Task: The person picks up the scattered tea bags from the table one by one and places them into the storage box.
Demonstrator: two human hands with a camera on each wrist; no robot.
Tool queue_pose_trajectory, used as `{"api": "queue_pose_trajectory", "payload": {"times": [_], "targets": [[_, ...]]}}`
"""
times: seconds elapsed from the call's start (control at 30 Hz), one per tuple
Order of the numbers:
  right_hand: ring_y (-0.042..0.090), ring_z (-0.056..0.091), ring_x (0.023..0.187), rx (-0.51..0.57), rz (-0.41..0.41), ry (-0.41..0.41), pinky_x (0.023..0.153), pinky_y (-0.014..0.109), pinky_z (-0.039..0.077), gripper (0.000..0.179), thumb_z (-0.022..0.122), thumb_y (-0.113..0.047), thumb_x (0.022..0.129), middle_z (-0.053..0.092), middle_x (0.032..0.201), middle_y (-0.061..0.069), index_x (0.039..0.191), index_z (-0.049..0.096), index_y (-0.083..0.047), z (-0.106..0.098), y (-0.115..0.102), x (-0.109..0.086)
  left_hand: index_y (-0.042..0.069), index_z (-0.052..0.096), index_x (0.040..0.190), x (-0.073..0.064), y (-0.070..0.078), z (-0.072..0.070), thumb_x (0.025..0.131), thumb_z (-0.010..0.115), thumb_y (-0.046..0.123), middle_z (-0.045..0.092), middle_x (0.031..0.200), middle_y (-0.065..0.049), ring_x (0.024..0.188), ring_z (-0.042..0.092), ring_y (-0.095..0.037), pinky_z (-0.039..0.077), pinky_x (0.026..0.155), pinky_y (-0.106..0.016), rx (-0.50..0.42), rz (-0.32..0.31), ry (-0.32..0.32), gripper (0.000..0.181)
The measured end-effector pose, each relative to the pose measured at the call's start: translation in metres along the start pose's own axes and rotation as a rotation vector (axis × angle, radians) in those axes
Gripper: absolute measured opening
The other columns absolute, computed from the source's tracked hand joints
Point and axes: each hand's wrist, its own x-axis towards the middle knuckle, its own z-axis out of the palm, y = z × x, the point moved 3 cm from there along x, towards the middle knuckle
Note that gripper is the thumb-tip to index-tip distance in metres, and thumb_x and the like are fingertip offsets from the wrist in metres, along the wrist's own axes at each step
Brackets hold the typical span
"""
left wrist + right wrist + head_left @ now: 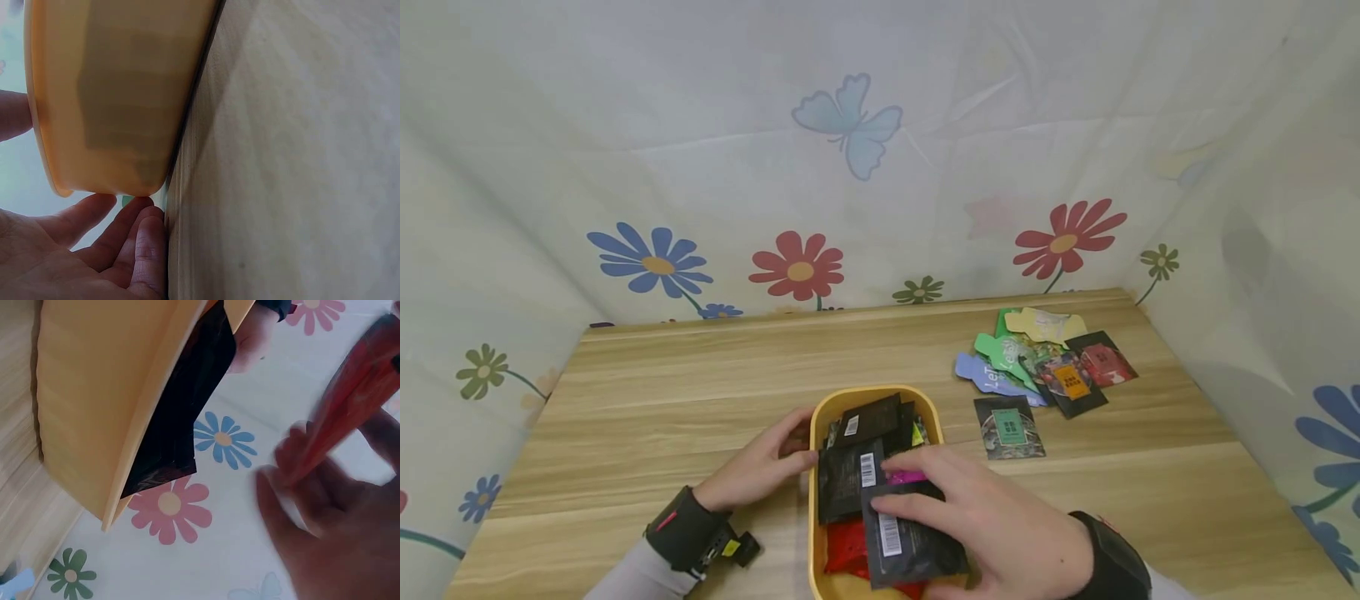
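Note:
A yellow plastic bin [814,550] holds several flat packets, among them black packets [842,487] with barcodes, a red packet [846,546] and a pink one partly hidden. My right hand [992,521] grips a sachet [917,546] over the bin's near right part. Its black back with a white barcode faces up; in the right wrist view its red side [350,403] shows, slightly blurred. At the bin's left side is my left hand [760,467], thumb tip at the rim and fingertips against the outer wall [144,75].
Several sachets and cards lie at the back right of the wooden table [647,400]: a green-labelled sachet [1009,427], an orange-labelled one [1070,383], a red one [1103,360] and blue, green and cream cards [1045,325]. A flower-patterned curtain [880,233] stands behind.

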Motion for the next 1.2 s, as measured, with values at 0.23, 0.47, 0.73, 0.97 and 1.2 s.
{"api": "queue_pose_trajectory", "payload": {"times": [0.23,0.47,0.73,0.97,1.2], "targets": [[0.031,0.000,0.153,0.012,0.056,0.025,0.105,0.070,0.030,0.116,0.063,-0.077,0.070,-0.003,0.169,0.004,0.163,0.014,-0.029,-0.012,0.005,-0.003,0.015,0.036,0.154,0.001,-0.001,0.000,0.096,0.057,0.016,0.051,0.143,-0.008,0.120,0.058,-0.025,0.049,0.098,-0.035,0.010,-0.015,0.005,0.062],[0.032,0.004,0.153,-0.174,0.127,0.214,0.107,0.069,0.027,0.118,0.071,-0.070,0.070,0.002,0.169,0.008,0.163,0.017,-0.021,-0.036,0.048,-0.012,0.014,0.036,0.154,0.001,0.000,0.000,0.096,0.057,0.016,0.051,0.143,-0.008,0.121,0.057,-0.026,0.048,0.098,-0.034,0.007,-0.006,0.001,0.061],[0.049,0.013,0.147,-0.285,0.623,0.247,0.105,0.075,0.022,0.111,0.061,-0.071,0.080,0.009,0.164,0.025,0.160,0.022,-0.005,-0.056,0.147,-0.047,0.015,0.037,0.153,0.001,-0.001,0.000,0.096,0.058,0.018,0.050,0.144,-0.008,0.122,0.056,-0.026,0.047,0.100,-0.035,0.016,-0.016,0.001,0.062],[0.061,0.027,0.131,-0.324,0.925,0.243,0.103,0.074,0.026,0.111,0.063,-0.068,0.080,0.028,0.146,0.043,0.148,0.031,0.014,-0.057,0.207,-0.078,0.014,0.036,0.154,0.002,-0.002,0.000,0.095,0.058,0.018,0.050,0.144,-0.008,0.123,0.056,-0.026,0.047,0.099,-0.032,0.006,-0.003,-0.001,0.062],[0.060,0.034,0.125,-0.334,0.966,0.206,0.101,0.072,0.032,0.109,0.062,-0.068,0.080,0.035,0.139,0.044,0.141,0.038,0.019,-0.054,0.220,-0.088,0.015,0.036,0.154,0.002,-0.001,0.001,0.096,0.058,0.018,0.050,0.145,-0.008,0.123,0.056,-0.026,0.046,0.100,-0.033,0.011,0.000,-0.003,0.062]]}}
